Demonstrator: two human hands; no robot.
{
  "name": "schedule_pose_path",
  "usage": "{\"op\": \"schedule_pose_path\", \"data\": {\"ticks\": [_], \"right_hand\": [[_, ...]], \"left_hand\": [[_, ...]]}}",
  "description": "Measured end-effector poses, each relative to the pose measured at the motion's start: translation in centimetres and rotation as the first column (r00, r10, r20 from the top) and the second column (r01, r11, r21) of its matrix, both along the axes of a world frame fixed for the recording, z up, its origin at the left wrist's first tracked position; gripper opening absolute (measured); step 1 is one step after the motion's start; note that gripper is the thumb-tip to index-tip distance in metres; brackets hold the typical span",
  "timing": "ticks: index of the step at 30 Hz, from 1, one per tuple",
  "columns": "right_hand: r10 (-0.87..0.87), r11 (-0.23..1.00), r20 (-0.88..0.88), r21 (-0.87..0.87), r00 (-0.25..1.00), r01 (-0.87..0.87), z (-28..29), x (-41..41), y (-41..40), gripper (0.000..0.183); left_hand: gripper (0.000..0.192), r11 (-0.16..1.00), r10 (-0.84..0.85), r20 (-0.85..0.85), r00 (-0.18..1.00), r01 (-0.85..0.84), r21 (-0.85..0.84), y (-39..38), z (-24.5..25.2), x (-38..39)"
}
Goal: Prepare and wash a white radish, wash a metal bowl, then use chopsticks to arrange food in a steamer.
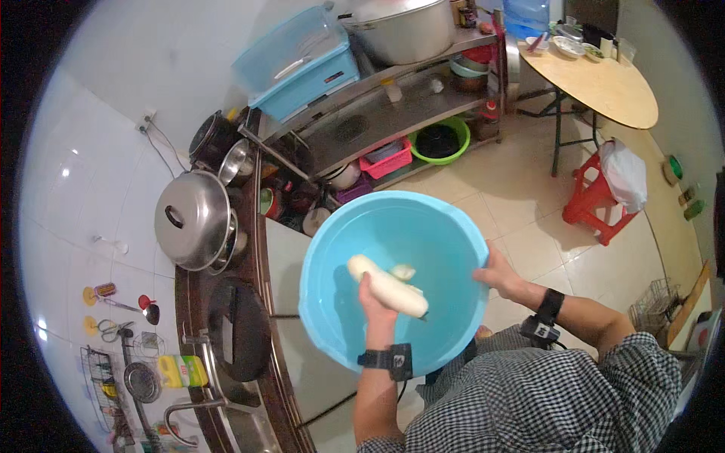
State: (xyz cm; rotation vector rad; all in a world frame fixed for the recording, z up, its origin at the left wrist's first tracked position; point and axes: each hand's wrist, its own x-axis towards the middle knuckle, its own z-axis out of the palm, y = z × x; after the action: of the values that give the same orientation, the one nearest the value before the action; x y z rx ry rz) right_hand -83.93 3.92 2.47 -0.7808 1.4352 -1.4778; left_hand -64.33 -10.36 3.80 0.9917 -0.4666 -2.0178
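My left hand (376, 303) reaches over the near rim of a large light-blue plastic basin (393, 212) and grips a thick, pale, peeled-looking root vegetable, possibly a white radish (391, 287). The vegetable lies slanted, above or against the inside of the basin. Beside it, a smaller pale piece (402, 272) rests in the basin, partly hidden behind the vegetable. My right hand (501, 272) holds the basin's right rim, with the fingers mostly hidden. Both wrists wear black straps with small devices.
At the left, a dark counter carries a lidded steel pot (192, 221), a dark round board (239, 329) and a sink (252, 430) with a faucet. Ahead stands a metal shelf (368, 124) with tubs and baskets. A folding table (606, 85) and red stool (597, 198) stand at the right.
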Motion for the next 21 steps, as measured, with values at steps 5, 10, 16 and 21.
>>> {"op": "schedule_pose_path", "data": {"ticks": [5, 10, 16, 21], "right_hand": [[-0.171, 0.985, 0.06, 0.027, 0.983, 0.17, -2.6, -1.4, -2.5, 0.058], [-0.136, 0.979, 0.092, 0.163, 0.987, 0.119, -1.4, -3.3, -8.5, 0.064], [-0.223, 0.971, 0.088, 0.112, 0.971, 0.213, -1.8, -4.8, -15.8, 0.058], [-0.184, 0.98, 0.151, 0.103, 0.971, 0.17, -3.2, -6.9, -20.8, 0.059]], "left_hand": [[0.048, 0.994, -0.11, 0.137, 0.985, 0.106, 0.034, -4.7, -3.5, -2.8], [0.054, 0.928, -0.354, 0.545, 0.76, 0.357, 0.105, -11.8, -10.0, -4.7], [0.067, 0.739, -0.52, 0.666, 0.535, 0.672, 0.037, -19.3, -7.9, -6.7], [0.05, 0.571, 0.241, 0.894, 0.379, 0.689, -0.446, -24.9, -7.5, -5.4]]}}
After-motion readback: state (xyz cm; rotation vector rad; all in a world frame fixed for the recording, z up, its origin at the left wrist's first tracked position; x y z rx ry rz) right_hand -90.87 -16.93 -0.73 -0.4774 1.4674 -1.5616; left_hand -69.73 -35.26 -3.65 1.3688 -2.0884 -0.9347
